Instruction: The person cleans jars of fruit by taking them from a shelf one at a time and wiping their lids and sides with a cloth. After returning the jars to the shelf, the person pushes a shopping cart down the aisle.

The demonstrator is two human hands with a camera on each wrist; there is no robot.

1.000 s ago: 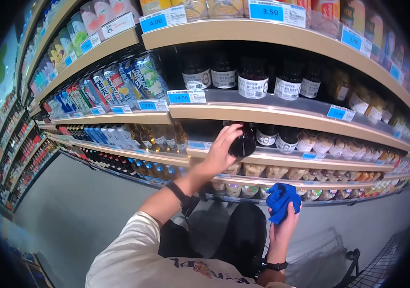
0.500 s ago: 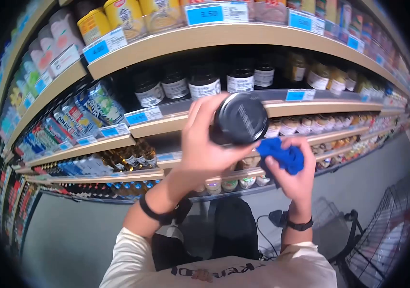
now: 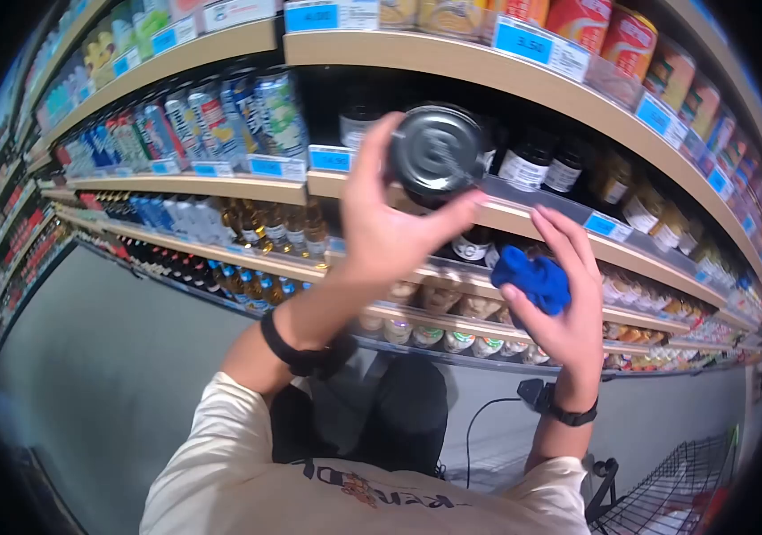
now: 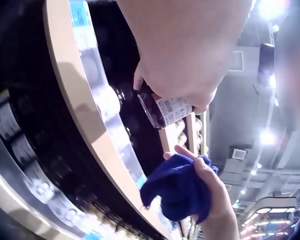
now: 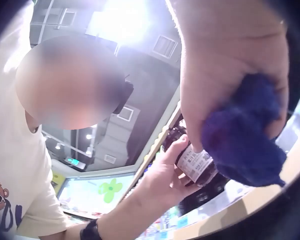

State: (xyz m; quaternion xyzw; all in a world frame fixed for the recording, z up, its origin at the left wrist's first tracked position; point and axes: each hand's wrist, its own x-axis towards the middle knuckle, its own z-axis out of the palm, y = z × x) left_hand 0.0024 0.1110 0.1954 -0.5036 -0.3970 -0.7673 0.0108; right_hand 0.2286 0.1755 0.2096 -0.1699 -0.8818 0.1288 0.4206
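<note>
The left hand (image 3: pixel 385 218) grips a dark jar (image 3: pixel 439 152) round its side, its black lid facing the head camera, in front of the shelf with similar jars. In the left wrist view the jar (image 4: pixel 165 111) shows a white printed label. To the right and a little lower, the right hand (image 3: pixel 572 308) holds a crumpled blue cloth (image 3: pixel 532 279) between thumb and palm, index and middle fingers extended. In the right wrist view the cloth (image 5: pixel 245 135) hangs from that hand, apart from the jar (image 5: pixel 195 164).
Dark jars with white labels (image 3: pixel 523 169) stand on the shelf behind the hands. Drink cans (image 3: pixel 211 120) are at left, and bottles (image 3: pixel 260 227) line the shelf below. A wire cart (image 3: pixel 671 486) is at lower right, and a black cable (image 3: pixel 470 437) hangs near the legs.
The left hand has brought the jar out and up from the lower shelf. The right hand with the cloth has risen too, and its fingers have straightened somewhat. The view has shifted.
</note>
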